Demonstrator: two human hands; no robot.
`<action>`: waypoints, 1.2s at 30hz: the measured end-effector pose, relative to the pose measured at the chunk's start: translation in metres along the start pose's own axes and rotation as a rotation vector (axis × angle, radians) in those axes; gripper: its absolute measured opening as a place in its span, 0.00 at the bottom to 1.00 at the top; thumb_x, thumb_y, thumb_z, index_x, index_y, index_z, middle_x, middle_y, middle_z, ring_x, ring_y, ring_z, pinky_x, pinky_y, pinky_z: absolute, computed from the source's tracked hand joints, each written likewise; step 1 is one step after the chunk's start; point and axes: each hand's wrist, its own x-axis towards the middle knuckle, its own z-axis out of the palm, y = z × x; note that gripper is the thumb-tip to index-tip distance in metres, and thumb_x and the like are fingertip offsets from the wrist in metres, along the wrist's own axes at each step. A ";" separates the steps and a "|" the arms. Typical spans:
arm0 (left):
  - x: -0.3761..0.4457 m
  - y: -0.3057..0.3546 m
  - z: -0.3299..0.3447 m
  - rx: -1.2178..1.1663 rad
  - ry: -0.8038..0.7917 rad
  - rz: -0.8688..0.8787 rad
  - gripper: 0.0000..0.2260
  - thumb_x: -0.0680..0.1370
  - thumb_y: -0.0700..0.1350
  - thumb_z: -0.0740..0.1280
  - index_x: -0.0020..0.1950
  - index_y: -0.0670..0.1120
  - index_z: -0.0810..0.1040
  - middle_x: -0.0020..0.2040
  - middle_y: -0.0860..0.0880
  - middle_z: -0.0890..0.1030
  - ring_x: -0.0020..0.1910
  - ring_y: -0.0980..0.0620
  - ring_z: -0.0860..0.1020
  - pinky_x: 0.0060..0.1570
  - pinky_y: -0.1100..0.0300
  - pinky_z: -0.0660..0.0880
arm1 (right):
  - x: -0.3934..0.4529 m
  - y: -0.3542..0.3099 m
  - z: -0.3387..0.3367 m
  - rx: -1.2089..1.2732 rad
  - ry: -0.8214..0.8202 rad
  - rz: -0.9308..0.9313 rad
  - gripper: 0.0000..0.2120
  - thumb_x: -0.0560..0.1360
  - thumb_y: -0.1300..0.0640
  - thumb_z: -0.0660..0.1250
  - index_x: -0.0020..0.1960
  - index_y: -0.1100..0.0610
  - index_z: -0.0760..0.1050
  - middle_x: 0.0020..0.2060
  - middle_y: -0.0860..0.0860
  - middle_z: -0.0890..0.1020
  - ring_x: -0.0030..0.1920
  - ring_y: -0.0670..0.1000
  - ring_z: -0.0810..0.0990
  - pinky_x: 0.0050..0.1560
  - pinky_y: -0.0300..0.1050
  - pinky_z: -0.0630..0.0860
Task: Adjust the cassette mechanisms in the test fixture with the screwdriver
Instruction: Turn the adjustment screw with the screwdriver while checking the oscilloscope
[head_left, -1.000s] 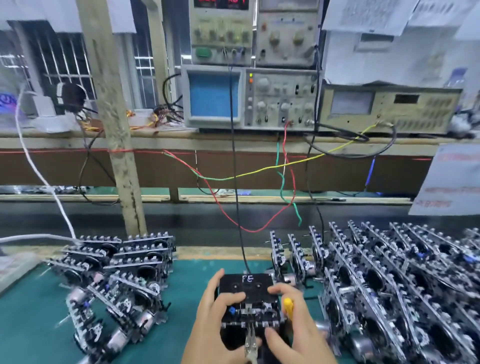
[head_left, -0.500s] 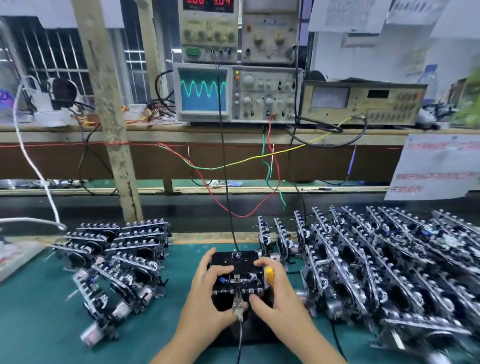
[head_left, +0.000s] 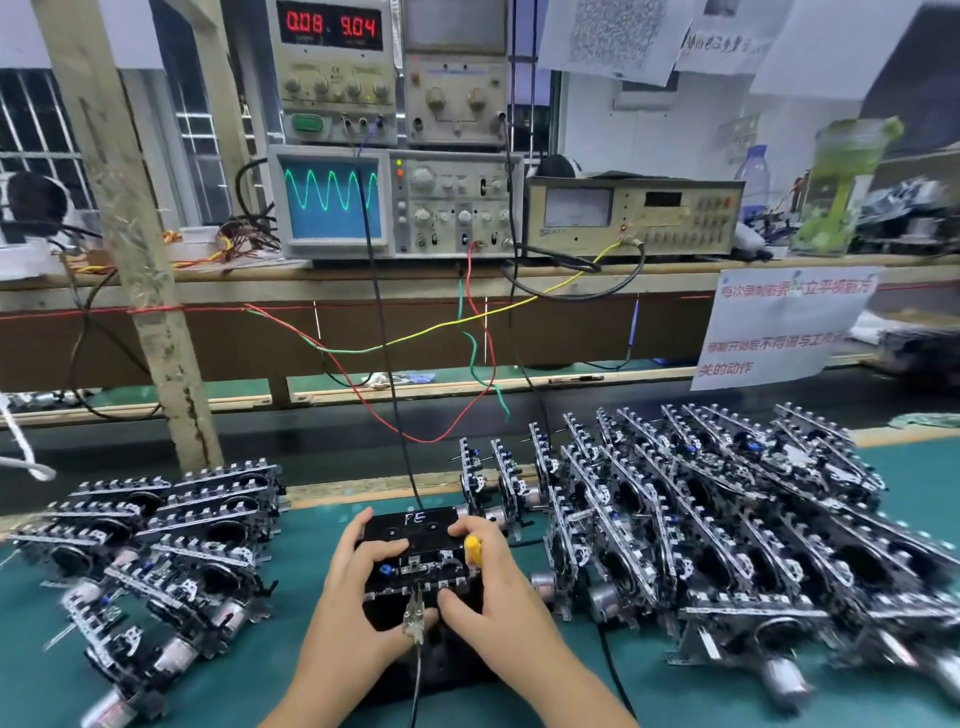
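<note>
Two hands sit on the fixture (head_left: 415, 603) at lower centre of the frame, on the green worktop (head_left: 311, 525). A cassette mechanism (head_left: 415, 545), marked "FE" on top, is seated in it. The left hand (head_left: 358, 587) lies over the mechanism's left side, fingers (head_left: 382, 550) curled round its edge. The right hand (head_left: 493, 587) covers the right side, its fingers curled round the yellow-handled screwdriver (head_left: 472, 550) while its thumb presses near a metal clip (head_left: 414, 616) at the front.

A second ago the oscilloscope (head_left: 332, 200) in the upper middle of the frame showed a blank blue screen; now a green sine wave runs across it. I judge that the mechanism is playing and giving a signal, so the screwdriver adjustment can be made against that trace.

Outward, stacked mechanisms (head_left: 150, 525) lie at lower left, and a far larger batch (head_left: 727, 519) fills the lower right. A power supply (head_left: 332, 67) above the oscilloscope reads 0.08 and 9.04.
</note>
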 end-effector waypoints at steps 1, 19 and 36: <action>0.000 0.000 0.000 0.001 -0.003 0.002 0.32 0.62 0.50 0.83 0.60 0.67 0.74 0.77 0.68 0.58 0.70 0.71 0.65 0.58 0.66 0.69 | 0.000 0.000 0.000 -0.002 -0.001 0.006 0.24 0.76 0.46 0.66 0.64 0.31 0.58 0.52 0.35 0.75 0.39 0.34 0.73 0.47 0.33 0.70; 0.001 0.000 0.001 0.007 0.002 -0.004 0.33 0.61 0.47 0.84 0.58 0.69 0.74 0.77 0.68 0.59 0.71 0.62 0.69 0.59 0.56 0.70 | 0.003 0.000 0.002 0.000 -0.002 0.003 0.23 0.75 0.45 0.64 0.64 0.31 0.57 0.53 0.30 0.69 0.53 0.32 0.70 0.50 0.40 0.70; 0.000 0.009 0.000 -0.005 0.003 -0.012 0.33 0.62 0.46 0.84 0.57 0.71 0.74 0.76 0.67 0.60 0.69 0.55 0.72 0.59 0.54 0.70 | 0.005 0.003 0.002 0.000 0.012 -0.025 0.22 0.75 0.45 0.64 0.63 0.33 0.58 0.47 0.30 0.67 0.41 0.32 0.69 0.40 0.35 0.65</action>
